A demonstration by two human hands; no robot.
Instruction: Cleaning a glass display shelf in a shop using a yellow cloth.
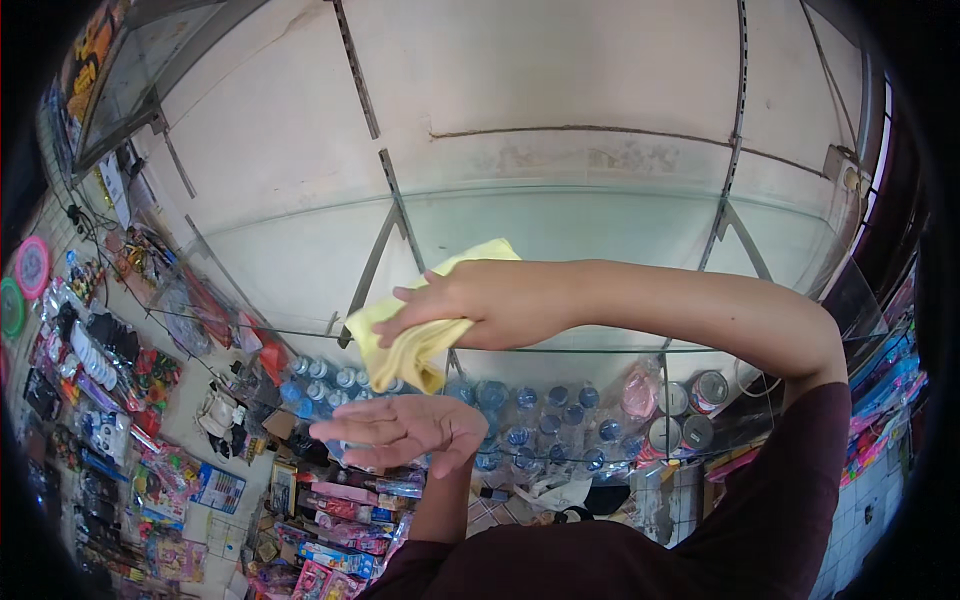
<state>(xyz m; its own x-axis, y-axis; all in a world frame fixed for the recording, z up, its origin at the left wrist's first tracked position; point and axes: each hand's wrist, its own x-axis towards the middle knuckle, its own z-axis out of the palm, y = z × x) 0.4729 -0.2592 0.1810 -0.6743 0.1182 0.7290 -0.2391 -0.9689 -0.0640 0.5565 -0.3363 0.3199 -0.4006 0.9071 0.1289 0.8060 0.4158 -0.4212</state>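
A yellow cloth (490, 250) lies folded under my right hand (455, 305), on the glass shelf (570, 235) fixed to the wall. My right arm reaches across from the right, with the fingers pressing the cloth near the shelf's front edge. Part of the cloth hangs in folds over that edge. Just below and nearer to me, my left hand (405, 430) is raised with its palm up and fingers stretched out. It holds nothing and seems apart from the cloth.
Below the shelf stand several blue-capped bottles (550, 425) and round cans (690, 415). Packaged toys (345, 520) crowd the lower left. Metal brackets (372, 270) support the glass. A socket box (848, 172) sits on the right wall. More packages (885, 400) hang at the far right.
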